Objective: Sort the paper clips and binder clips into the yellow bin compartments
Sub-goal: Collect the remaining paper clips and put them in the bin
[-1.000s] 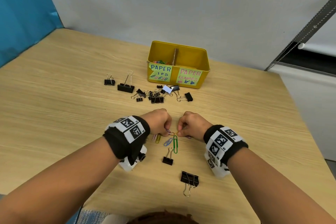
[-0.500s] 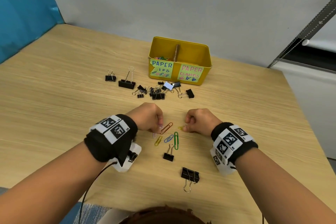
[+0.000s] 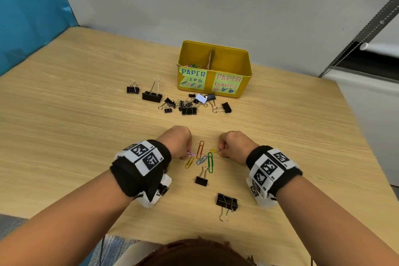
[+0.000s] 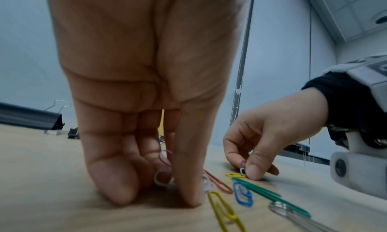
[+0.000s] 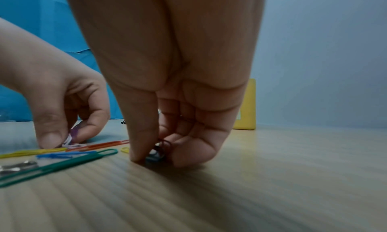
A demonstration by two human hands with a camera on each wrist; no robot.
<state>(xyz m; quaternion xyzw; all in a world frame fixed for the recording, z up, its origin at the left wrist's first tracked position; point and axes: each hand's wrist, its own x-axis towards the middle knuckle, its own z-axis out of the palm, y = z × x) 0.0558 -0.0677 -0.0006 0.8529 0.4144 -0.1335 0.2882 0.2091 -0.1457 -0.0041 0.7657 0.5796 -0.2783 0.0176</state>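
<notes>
Both hands are down on the table near its front edge, gathering small paper clips. The left hand (image 3: pixel 177 142) has fingers and thumb curled round a few small clips (image 4: pixel 164 177), pale and purple, and touches the wood. The right hand (image 3: pixel 234 143) pinches small dark clips (image 5: pixel 158 152) too, just beside a short yellow clip (image 3: pixel 214 150).

Between the hands lie four loose clips: an orange one (image 3: pixel 200 149), a long green one (image 3: pixel 210 162), a blue one (image 3: pixel 201 160) and a yellow one (image 3: pixel 189 162). Nearer the front edge sit two black binder clips (image 3: pixel 226 202).

I judge this the picking-up step for paper clips; next each handful must be lifted and carried to the yellow bin (image 3: pixel 214 90) near the back edge, into its left compartment, labelled for paper clips, where coloured ones (image 3: pixel 193 65) already lie. The right compartment looks empty from here.

In front of the bin is a cluster of binder clips (image 3: pixel 187 107), too tangled to count, with two more (image 3: pixel 151 95) standing apart to its left.
</notes>
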